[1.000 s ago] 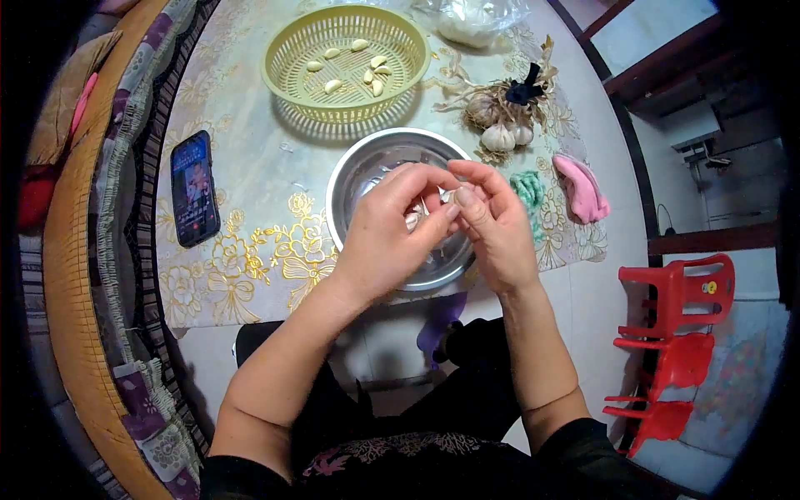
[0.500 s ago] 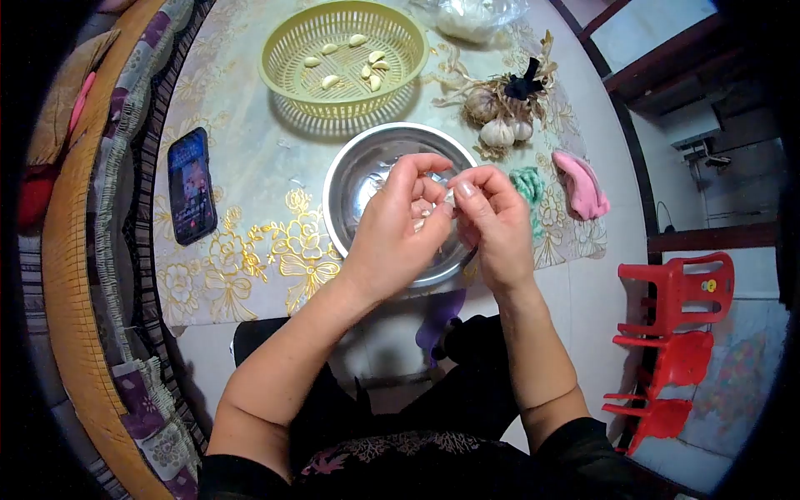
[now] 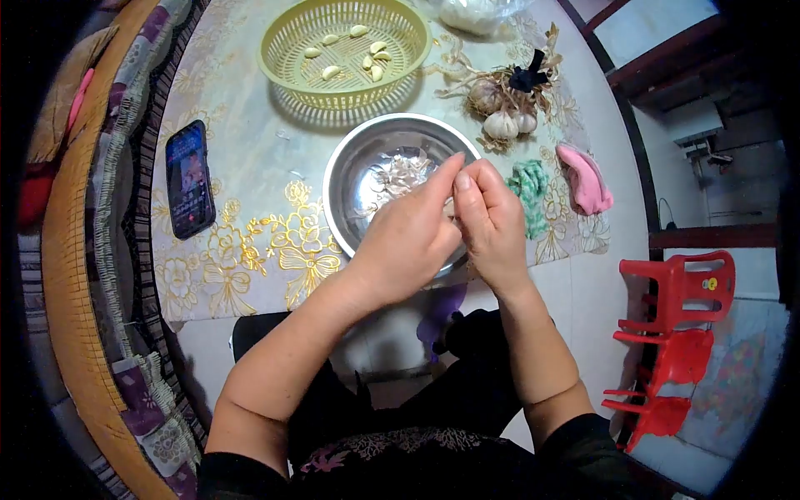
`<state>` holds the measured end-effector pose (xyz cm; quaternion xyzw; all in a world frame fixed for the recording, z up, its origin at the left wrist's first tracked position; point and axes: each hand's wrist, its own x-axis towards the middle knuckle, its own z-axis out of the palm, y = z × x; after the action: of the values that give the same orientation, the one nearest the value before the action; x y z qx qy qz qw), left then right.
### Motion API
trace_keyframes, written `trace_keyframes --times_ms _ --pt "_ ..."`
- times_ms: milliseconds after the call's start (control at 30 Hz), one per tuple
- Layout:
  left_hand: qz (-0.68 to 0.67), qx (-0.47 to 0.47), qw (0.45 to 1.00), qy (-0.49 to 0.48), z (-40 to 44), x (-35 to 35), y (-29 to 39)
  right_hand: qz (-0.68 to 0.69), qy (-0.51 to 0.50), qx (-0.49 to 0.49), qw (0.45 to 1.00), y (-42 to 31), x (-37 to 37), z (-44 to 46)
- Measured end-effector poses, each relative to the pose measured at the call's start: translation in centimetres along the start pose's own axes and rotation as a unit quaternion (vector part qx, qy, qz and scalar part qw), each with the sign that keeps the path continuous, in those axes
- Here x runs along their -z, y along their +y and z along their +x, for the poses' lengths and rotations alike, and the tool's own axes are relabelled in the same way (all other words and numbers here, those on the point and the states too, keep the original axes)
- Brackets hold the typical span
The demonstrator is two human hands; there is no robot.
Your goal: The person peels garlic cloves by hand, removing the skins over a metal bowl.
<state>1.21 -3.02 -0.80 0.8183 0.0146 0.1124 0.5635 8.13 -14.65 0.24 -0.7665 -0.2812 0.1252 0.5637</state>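
Both hands meet over the right side of a steel bowl (image 3: pixel 332 221), fingertips pressed together. My left hand (image 3: pixel 408 242) is closed, its thumb pointing up beside the other thumb. My right hand (image 3: pixel 493 218) has its thumb pressed against curled fingers. A garlic clove is pinched between them, now almost wholly hidden by the fingers. Papery garlic skins (image 3: pixel 398 173) lie in the bowl. Beyond it, a yellow-green plastic basket (image 3: pixel 346 102) contains several peeled cloves (image 3: pixel 331 72). A bunch of garlic bulbs (image 3: pixel 502 125) with dry stalks, bound by a black tie (image 3: pixel 527 78), rests to the right.
A phone (image 3: pixel 191 179) with a lit screen lies on the left of the patterned tablecloth (image 3: pixel 250 150). Right of the bowl are a green-and-white twisted item (image 3: pixel 530 197) and a pink cloth item (image 3: pixel 585 182). A clear plastic bag (image 3: pixel 475 15) sits at the back; red plastic chairs (image 3: pixel 679 292) stand right.
My fingers have closed tighter together, covering the pale piece that showed between them. My left hand has turned, its fingers curling under, and more skins in the bowl show.
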Motion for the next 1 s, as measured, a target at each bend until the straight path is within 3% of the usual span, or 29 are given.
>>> trace_keyframes --times_ms 67,167,500,600,667,800,900,967,1000 --pt "0.003 0.019 1.000 -0.013 -0.1 0.0 0.2 0.004 -0.008 0.004 1.000 0.2 0.1 0.0" --pt "0.024 -0.050 0.998 0.031 -0.1 -0.7 -0.6 0.027 -0.019 0.002 0.999 0.5 0.1 0.1" --pt "0.005 -0.036 0.997 0.062 -0.2 -1.3 -0.6 0.116 -0.020 0.027 0.993 1.2 -0.5 0.2" --pt "-0.031 -0.025 0.997 0.063 -0.3 -1.1 -0.4 0.241 -0.057 -0.117 0.962 -0.7 0.0 -0.5" --pt "-0.040 -0.043 0.995 0.075 -0.4 -1.1 0.1 0.278 -0.054 -0.127 0.951 -0.8 0.0 -0.4" --pt "-0.204 0.051 0.977 0.029 -0.1 -1.1 0.3 0.390 -0.102 -0.190 0.895 -0.1 1.3 -0.1" --pt "-0.259 0.068 0.963 0.010 0.0 -0.9 0.5 0.333 -0.052 -0.205 0.919 0.3 1.0 0.0" --pt "-0.133 -0.004 0.990 0.036 0.1 -1.4 -0.9 0.230 -0.019 -0.144 0.962 0.9 0.5 0.3" --pt "-0.075 0.017 0.997 0.022 0.0 -0.8 -0.3 0.185 -0.021 -0.136 0.973 0.7 0.5 0.4"
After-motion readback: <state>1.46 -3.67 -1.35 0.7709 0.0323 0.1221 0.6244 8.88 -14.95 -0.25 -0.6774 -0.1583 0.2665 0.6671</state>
